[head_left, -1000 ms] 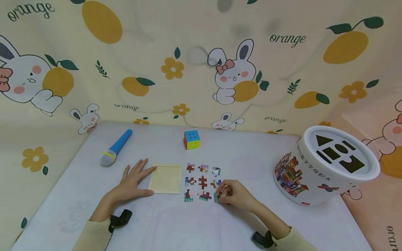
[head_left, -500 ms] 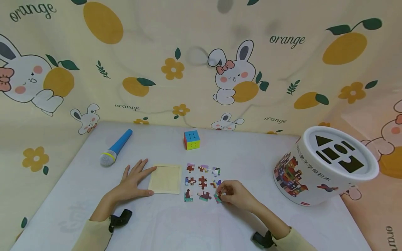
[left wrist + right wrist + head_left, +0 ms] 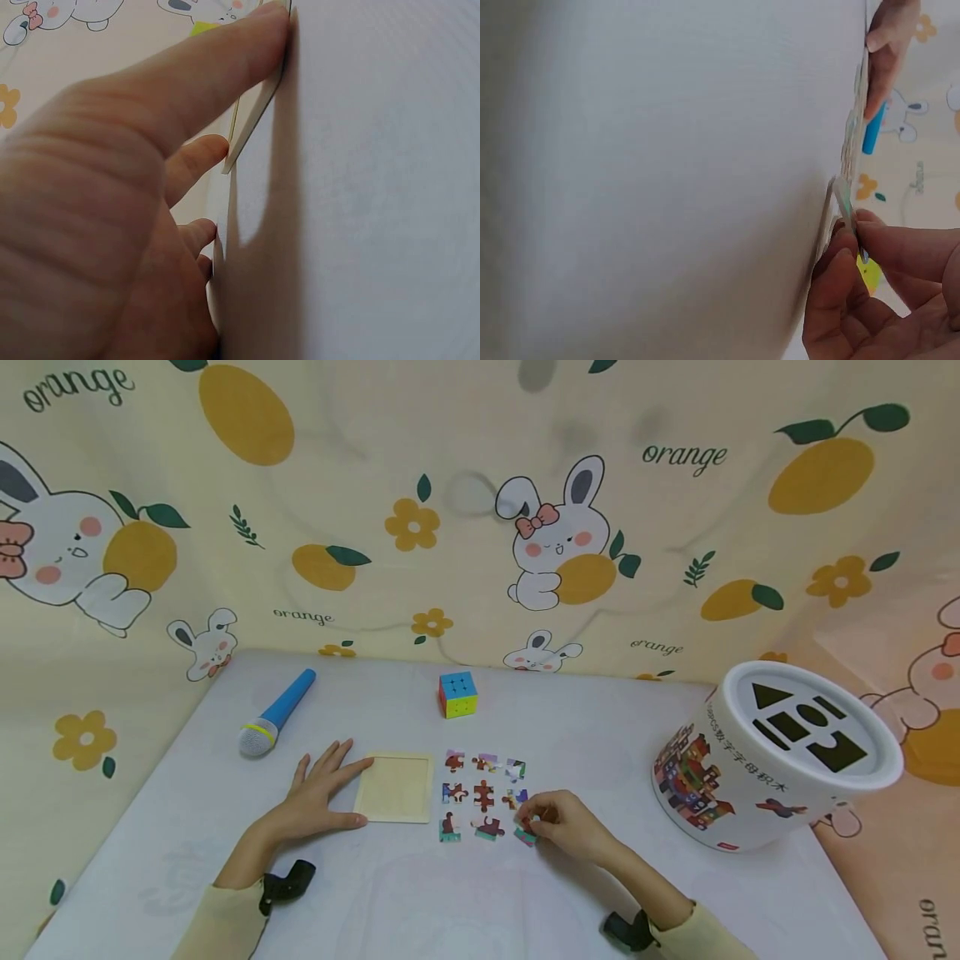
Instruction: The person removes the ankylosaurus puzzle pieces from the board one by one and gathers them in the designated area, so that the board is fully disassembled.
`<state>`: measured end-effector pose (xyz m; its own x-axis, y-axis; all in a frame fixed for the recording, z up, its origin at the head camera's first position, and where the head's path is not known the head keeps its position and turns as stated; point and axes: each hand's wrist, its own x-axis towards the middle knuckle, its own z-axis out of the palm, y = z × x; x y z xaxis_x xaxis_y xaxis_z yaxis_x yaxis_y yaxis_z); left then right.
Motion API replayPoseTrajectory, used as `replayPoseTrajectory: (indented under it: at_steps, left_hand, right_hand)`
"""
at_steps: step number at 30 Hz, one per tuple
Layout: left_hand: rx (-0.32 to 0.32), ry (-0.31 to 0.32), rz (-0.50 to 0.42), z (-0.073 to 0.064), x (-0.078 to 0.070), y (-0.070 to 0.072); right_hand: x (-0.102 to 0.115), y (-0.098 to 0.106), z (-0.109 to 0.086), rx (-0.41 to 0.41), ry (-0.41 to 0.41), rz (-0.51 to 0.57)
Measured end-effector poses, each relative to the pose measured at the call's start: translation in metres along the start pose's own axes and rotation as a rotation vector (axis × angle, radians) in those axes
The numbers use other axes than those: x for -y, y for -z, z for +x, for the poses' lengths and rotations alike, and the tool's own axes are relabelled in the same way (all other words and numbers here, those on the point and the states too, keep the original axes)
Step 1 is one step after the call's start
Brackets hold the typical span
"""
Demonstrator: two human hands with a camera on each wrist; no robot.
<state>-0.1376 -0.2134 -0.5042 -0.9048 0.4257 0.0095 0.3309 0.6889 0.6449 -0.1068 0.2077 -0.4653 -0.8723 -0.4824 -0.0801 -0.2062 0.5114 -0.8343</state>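
Note:
A square, pale wooden puzzle frame (image 3: pixel 393 788) lies flat on the table. Spread out along its left side, my left hand (image 3: pixel 311 800) touches the edge with thumb and index finger, both fairly straight. To the frame's right, several jigsaw pieces lie in rows, among them a brown centre piece (image 3: pixel 483 795). At the lower right corner of these rows, my right hand (image 3: pixel 566 827) pinches a green-edged jigsaw piece (image 3: pixel 525 837) between thumb and fingers. In the right wrist view that jigsaw piece (image 3: pixel 843 196) is tilted up, and the fingers hide part of it.
Behind the pieces stands a puzzle cube (image 3: pixel 458 695). A blue toy microphone (image 3: pixel 279 712) lies at the back left. On the right is a large white tub (image 3: pixel 776 760) with shaped holes in its lid. A printed cloth (image 3: pixel 465 460) hangs behind the table.
The pinched jigsaw piece has turned and shifted slightly right with my right fingers, its lower edge now slanting. My left hand has stayed at the frame.

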Motion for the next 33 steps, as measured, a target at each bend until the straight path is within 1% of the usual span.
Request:
replayPoseTrajectory:
  at_steps: [7, 14, 21, 28, 33]
  left_hand:
    - [0.0, -0.006, 0.012, 0.0002, 0.0006, 0.0]
    - [0.0, -0.008, 0.0, -0.0007, -0.0001, 0.0006]
    - [-0.002, -0.011, 0.001, -0.0011, -0.002, 0.001]
    - [-0.007, -0.017, -0.004, -0.0012, -0.0025, 0.0011]
    - [-0.004, -0.017, -0.003, -0.0009, -0.0009, 0.0005]
  right_hand:
    - [0.0029, 0.0014, 0.0005, 0.006, -0.007, -0.043]
    - [0.0041, 0.0003, 0.001, 0.02, 0.008, -0.04]
    - [0.0064, -0.0005, -0.0003, -0.002, 0.01, -0.059]
    - [0.007, -0.0019, -0.0017, -0.019, -0.017, -0.067]
    - [0.0074, -0.0026, -0.0039, -0.036, 0.001, -0.068]
